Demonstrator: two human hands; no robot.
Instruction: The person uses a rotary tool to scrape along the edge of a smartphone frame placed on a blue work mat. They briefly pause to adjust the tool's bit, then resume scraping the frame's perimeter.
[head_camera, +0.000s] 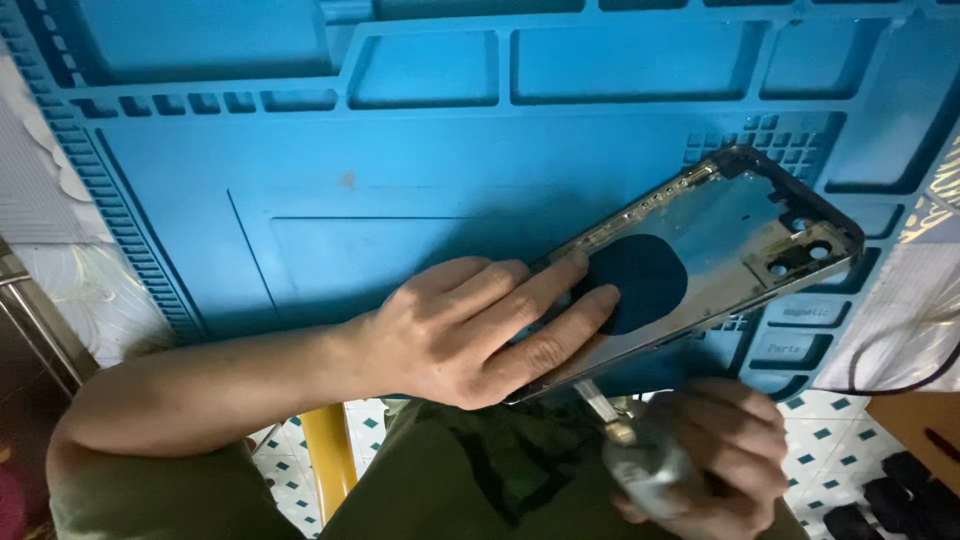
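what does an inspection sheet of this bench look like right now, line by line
surface: blue repair mat with moulded trays along its edges, on a pale patterned cloth
job's things: stripped phone housing lying tilted over the mat's near edge, dark round pad inside it; small metal tool
clutter: nothing seen on the mat besides the housing
hands: left hand presses the housing, fingers on the dark pad; right hand grips the tool below the housing's near end
cables: a thin dark cable at the right edge
surroundings: tiled floor, yellow leg, dark objects at the lower right
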